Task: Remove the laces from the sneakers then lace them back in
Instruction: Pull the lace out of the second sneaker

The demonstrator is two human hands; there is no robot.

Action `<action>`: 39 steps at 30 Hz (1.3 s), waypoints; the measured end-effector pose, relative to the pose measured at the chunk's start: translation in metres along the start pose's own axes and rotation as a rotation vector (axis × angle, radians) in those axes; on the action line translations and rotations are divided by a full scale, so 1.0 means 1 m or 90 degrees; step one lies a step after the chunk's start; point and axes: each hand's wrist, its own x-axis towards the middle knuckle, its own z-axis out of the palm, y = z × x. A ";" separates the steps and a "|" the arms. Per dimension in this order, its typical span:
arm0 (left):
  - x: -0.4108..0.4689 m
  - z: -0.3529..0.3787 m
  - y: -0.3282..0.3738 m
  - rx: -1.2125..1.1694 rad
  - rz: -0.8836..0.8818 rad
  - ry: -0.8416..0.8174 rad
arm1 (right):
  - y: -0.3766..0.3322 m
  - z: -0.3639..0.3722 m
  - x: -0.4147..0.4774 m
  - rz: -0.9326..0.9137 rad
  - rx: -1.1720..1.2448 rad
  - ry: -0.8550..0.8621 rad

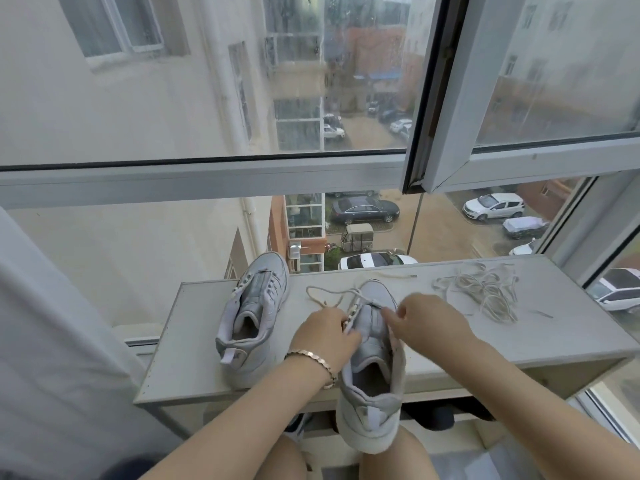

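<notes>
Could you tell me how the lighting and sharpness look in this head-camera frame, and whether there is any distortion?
Head view: soft, even daylight, no hard shadows on the table; head view: wide-angle bending bows the window frame; head view: the rain-streaked upper glass smears the buildings outside, while the near sneaker is fairly sharp.

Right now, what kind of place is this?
Probably an upper-floor flat, by the window. A window sash hangs open, parked cars sit far below, and the left hand and right hand pinch the lace of a sneaker at a narrow table against the glass.
</notes>
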 end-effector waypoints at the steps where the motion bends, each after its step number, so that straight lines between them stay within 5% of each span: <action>1: -0.001 -0.001 0.000 0.035 0.022 0.012 | -0.001 -0.001 0.010 -0.028 0.020 0.040; 8: -0.007 -0.009 -0.024 0.149 0.083 0.067 | -0.013 0.015 0.048 -0.292 0.071 -0.131; 14: -0.012 -0.011 -0.038 0.080 0.104 0.111 | -0.010 0.027 0.042 -0.335 0.051 -0.022; 16: -0.012 -0.010 -0.038 0.110 0.106 0.113 | 0.000 0.029 0.044 -0.297 0.027 0.036; 19: -0.013 -0.010 -0.044 0.167 0.101 0.140 | 0.043 0.014 0.062 -0.059 0.045 0.093; 22: -0.013 -0.013 -0.047 0.086 0.042 0.152 | 0.070 0.001 0.062 0.052 0.019 0.056; 26: -0.013 -0.010 -0.040 0.074 0.048 0.154 | 0.033 0.004 0.050 -0.157 0.063 0.161; 29: -0.016 -0.005 -0.033 0.064 0.053 0.133 | -0.005 0.011 0.044 -0.317 0.049 0.004; 31: -0.018 -0.003 -0.031 0.069 0.030 0.127 | -0.016 0.017 0.043 -0.326 0.013 -0.077; 36: -0.019 0.002 -0.031 0.115 0.014 0.127 | -0.013 0.025 0.042 -0.333 0.058 0.003; 39: -0.017 0.001 -0.032 0.112 0.024 0.129 | -0.004 0.026 0.045 -0.184 0.186 0.052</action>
